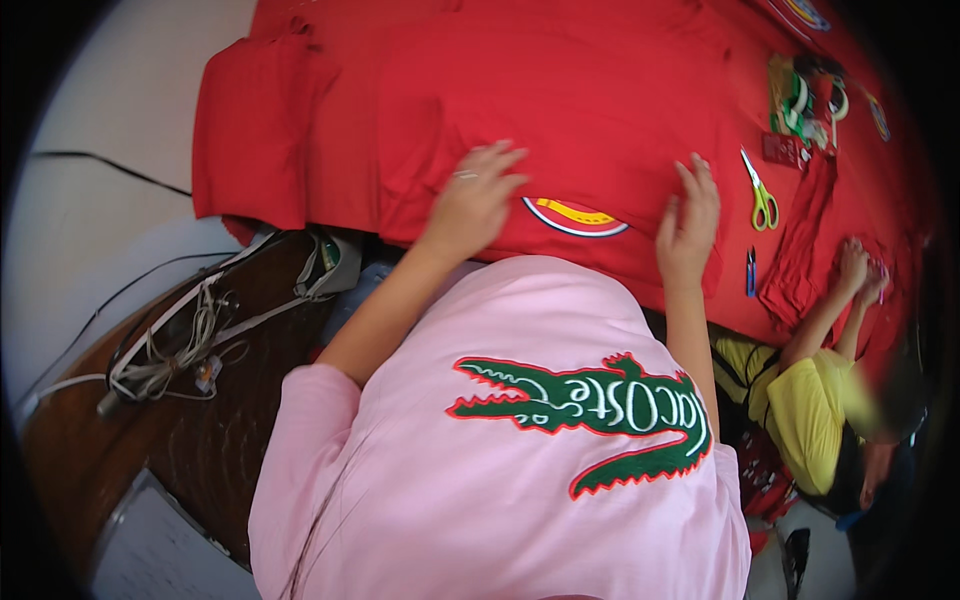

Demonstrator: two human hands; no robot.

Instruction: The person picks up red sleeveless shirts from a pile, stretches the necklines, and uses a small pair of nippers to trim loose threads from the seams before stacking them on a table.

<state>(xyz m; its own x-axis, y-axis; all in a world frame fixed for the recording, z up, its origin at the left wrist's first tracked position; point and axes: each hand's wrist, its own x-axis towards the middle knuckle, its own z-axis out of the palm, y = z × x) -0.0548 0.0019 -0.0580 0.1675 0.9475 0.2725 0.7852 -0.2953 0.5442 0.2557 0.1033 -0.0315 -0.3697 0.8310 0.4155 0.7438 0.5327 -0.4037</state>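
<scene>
A red garment (570, 120) lies spread before me, its fabric folded over part of a round yellow, white and blue emblem (575, 215). My left hand (476, 200) rests on the red cloth to the left of this emblem, fingers stretched and a ring on one of them. To the emblem's right, my right hand (690, 225) is at the cloth with its fingers extended and slightly curved. Neither hand holds anything. More red fabric (255, 130) hangs over the table's left edge.
Yellow-handled scissors (762, 200) and small blue thread snips (751, 272) lie right of my right hand. Beyond are tape rolls (800, 100) and a dark red box (785, 150). A person in yellow (815, 410) works at the right. Bundled cables (185, 340) lie at the left.
</scene>
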